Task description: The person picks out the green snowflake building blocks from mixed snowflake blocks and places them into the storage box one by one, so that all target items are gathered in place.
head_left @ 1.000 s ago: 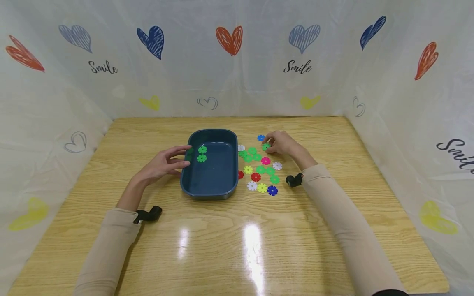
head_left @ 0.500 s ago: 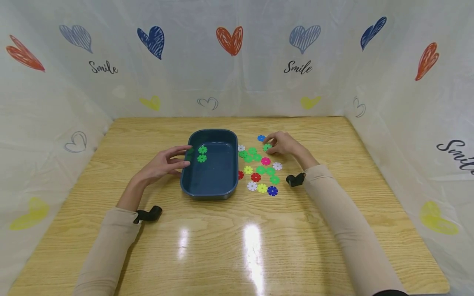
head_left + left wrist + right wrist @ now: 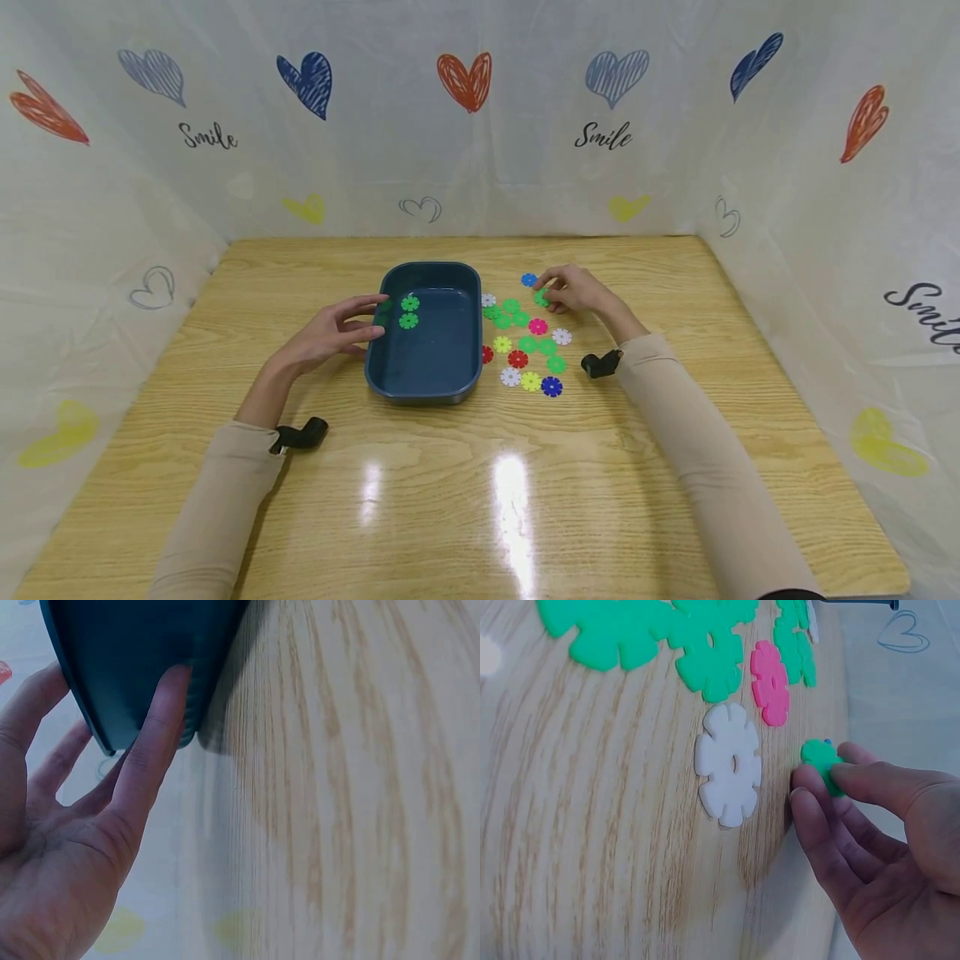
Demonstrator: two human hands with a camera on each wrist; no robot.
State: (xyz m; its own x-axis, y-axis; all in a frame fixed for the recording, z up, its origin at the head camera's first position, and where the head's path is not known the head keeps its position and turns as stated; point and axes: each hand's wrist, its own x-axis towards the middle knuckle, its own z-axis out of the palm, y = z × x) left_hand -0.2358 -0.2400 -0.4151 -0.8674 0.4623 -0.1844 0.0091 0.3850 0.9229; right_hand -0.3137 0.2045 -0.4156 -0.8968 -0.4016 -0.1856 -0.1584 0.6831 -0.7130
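Observation:
A dark blue plastic bin (image 3: 423, 395) stands on the table, with two green notched discs (image 3: 408, 321) lying inside near its left wall. My left hand (image 3: 326, 335) rests against the bin's left side with fingers spread; the left wrist view shows fingertips on the outer wall (image 3: 127, 667). To the right of the bin, my right hand (image 3: 576, 290) pinches a green disc (image 3: 820, 760) between thumb and fingers. Just beyond those fingers lies a light blue disc (image 3: 528, 280). A white disc (image 3: 727, 765) and a pink disc (image 3: 770, 684) lie near the right hand.
Several more discs are scattered right of the bin: green (image 3: 547, 346), yellow (image 3: 531, 382), red (image 3: 517, 359), white (image 3: 511, 377) and dark blue (image 3: 552, 387). A white curtain (image 3: 525, 167) printed with hearts surrounds the wooden table (image 3: 420, 500) at the back and sides.
My right hand has shifted very slightly to the right, and the green disc at its fingertips has moved with it. The left hand and the bin stay in place.

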